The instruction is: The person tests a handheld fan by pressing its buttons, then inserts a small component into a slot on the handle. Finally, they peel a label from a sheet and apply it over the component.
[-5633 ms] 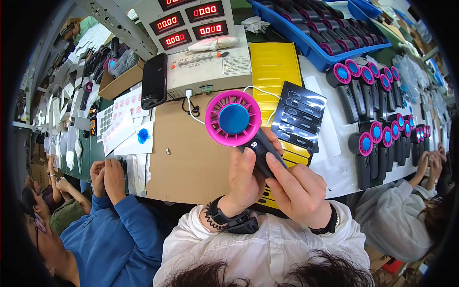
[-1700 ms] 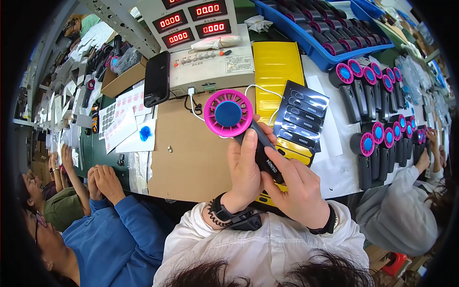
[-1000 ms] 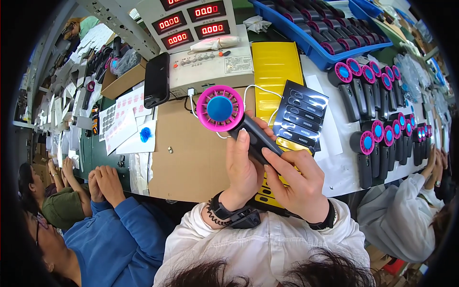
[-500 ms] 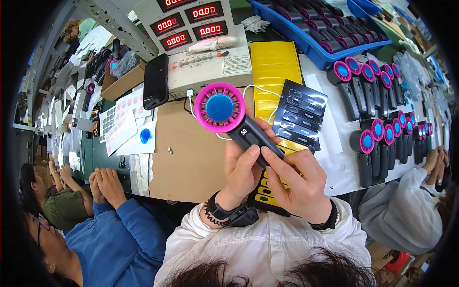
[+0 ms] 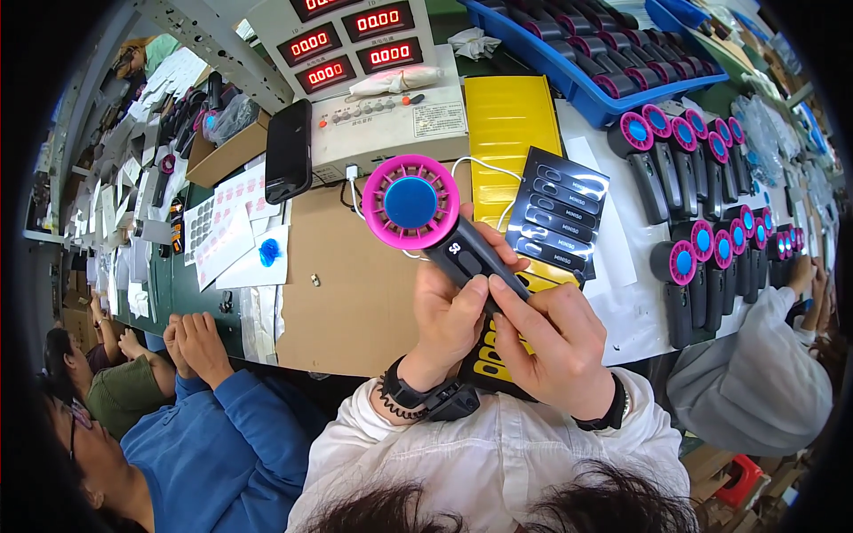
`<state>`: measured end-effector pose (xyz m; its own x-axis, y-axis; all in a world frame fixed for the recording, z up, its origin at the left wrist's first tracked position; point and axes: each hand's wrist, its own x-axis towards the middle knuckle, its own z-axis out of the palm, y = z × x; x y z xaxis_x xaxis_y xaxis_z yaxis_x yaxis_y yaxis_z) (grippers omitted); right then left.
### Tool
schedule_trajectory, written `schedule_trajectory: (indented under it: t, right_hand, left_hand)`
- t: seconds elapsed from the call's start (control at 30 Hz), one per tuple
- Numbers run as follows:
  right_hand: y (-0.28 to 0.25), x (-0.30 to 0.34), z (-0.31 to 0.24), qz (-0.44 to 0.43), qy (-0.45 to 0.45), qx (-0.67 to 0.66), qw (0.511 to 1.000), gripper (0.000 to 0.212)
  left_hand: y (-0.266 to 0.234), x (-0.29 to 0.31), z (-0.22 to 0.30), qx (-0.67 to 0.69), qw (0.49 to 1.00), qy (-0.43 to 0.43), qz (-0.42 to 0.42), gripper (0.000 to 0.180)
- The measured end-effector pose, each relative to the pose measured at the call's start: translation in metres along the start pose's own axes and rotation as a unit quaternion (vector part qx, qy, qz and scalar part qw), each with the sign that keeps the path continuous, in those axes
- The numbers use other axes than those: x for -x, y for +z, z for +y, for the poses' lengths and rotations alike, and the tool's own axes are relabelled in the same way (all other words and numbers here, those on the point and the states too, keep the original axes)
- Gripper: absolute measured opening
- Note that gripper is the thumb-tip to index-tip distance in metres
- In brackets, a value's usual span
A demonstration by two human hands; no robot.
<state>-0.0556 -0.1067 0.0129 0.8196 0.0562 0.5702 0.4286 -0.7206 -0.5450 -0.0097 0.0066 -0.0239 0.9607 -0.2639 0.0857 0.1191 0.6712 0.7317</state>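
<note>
A handheld fan (image 5: 411,202) with a pink ring, a blue centre and a dark grey handle is held up over the bench, its head pointing away to the left. My left hand (image 5: 444,324) is wrapped round the handle from the left, thumb on its upper face. From the right, my right hand (image 5: 560,342) closes on the lower handle with thumb and fingertips. A small lit mark shows on the handle above a button. Just right of the fan lies a black sheet of labels (image 5: 562,213), partly on a yellow sheet (image 5: 511,115).
Behind stands a test box (image 5: 382,124) with red number displays, and a black phone (image 5: 290,151) leans at its left. Several similar fans (image 5: 681,262) stand in rows at the right. A blue crate (image 5: 604,111) holds more. Co-workers sit on both sides, including one in a blue sleeve (image 5: 258,391).
My hands and the fan stay almost still, with only a slight shift of the fan. At the far right, the co-worker in grey has moved their arms a little farther up.
</note>
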Motion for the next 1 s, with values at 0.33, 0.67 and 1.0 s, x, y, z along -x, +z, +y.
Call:
schedule_trajectory:
  t: [0.33,0.67,1.0]
  right_hand:
    - [0.003,0.002,-0.001,0.009,-0.010,-0.020,1.000,0.036]
    - [0.008,0.004,-0.003,0.008,-0.005,-0.025,1.000,0.037]
    - [0.014,0.005,-0.006,0.000,-0.004,-0.043,0.999,0.038]
  left_hand:
    - [-0.002,0.001,0.002,-0.037,0.999,-0.001,0.014,0.056]
    - [0.000,0.001,0.003,-0.017,0.998,-0.040,0.053,0.051]
    - [-0.002,0.001,0.006,-0.028,0.995,-0.050,0.085,0.040]
